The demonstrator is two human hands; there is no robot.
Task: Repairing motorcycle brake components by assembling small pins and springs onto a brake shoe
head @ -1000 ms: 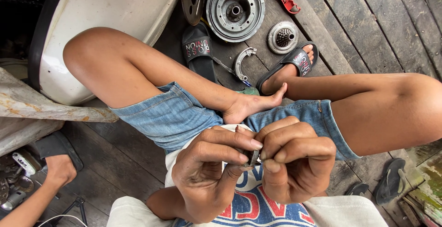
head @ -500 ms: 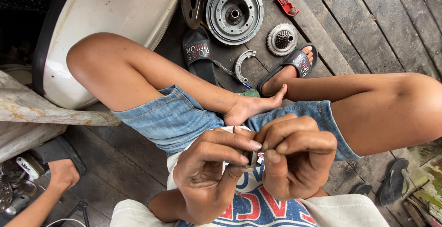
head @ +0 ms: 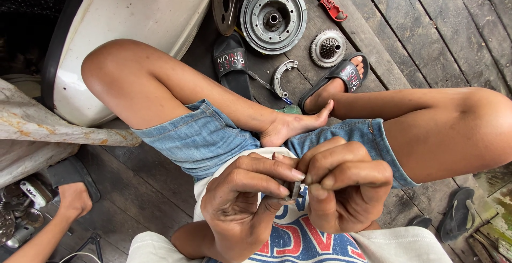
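A small dark metal part [head: 292, 189] is pinched between the fingertips of both hands, low in the middle of the view, just above the person's lap and printed shirt [head: 298, 241]. Most of it is hidden by the fingers, so its exact shape cannot be told. The left hand [head: 242, 204] grips it from the left with thumb and forefinger closed on it; the right hand [head: 346, 185] is curled tight against it from the right, knuckles up. The two hands touch each other.

The person sits cross-legged in denim shorts [head: 205, 137] on a floor of dark wooden planks [head: 426, 23]. Further away lie a round metal drum [head: 273, 17], a smaller toothed gear [head: 327, 48], a curved brake shoe [head: 281, 77], a black sandal [head: 232, 65] and a red-handled tool [head: 330, 6]. To the far left is a white curved body panel [head: 138, 23]. At near left another person's hand [head: 73, 199] rests beside more small metal parts.

Judging by the fingertip hold, the part could slip if the grip twists or eases, and it might fall into the lap or through a gap between the planks.
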